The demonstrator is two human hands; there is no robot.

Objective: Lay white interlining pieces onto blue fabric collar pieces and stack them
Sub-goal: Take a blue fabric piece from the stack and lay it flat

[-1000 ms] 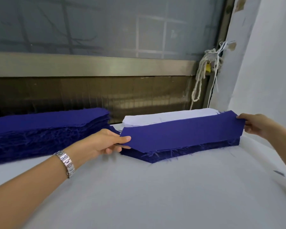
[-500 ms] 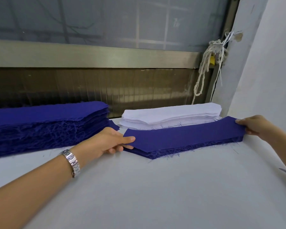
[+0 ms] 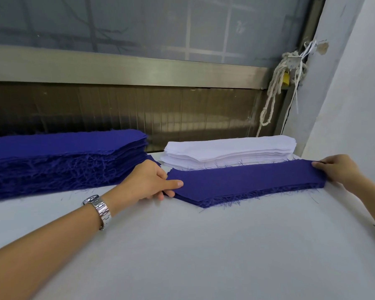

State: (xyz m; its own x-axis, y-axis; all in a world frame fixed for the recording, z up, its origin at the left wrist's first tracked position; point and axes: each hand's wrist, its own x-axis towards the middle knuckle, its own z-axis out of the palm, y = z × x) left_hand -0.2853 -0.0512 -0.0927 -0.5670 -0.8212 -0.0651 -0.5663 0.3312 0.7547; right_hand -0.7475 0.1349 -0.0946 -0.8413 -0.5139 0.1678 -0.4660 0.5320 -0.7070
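Both hands are working the same item here: the left hand [image 3: 152, 180] is pinching the left end of a flat, deep blue fabric collar piece [image 3: 243, 180], thumb lying on top and the other fingers curling under the edge, so that grip is narrow and holding cloth. Over on the far side, the right hand [image 3: 336, 169] is pinching the right end of the same piece, its grip also closed tight on the fabric. The piece is lying stretched between the two hands, resting flat on top of a low stack of blue collar pieces [image 3: 236, 199] with frayed, thready edges, which is sitting on the pale grey tabletop [image 3: 204, 245]. Just behind it, touching its back edge, a stack of white interlining pieces [image 3: 230, 151] is waiting, cut in the same long pointed shape. To the left, a tall stack of blue fabric pieces [image 3: 63, 156] is sitting on the tabletop, near the left hand. A silver metal wristwatch [image 3: 99, 210] is showing on the left wrist. Behind everything, a brushed metal window rail [image 3: 126, 69] is running across, and a knotted off-white rope [image 3: 275, 92] is hanging at the corner beside the white wall [image 3: 359, 94].
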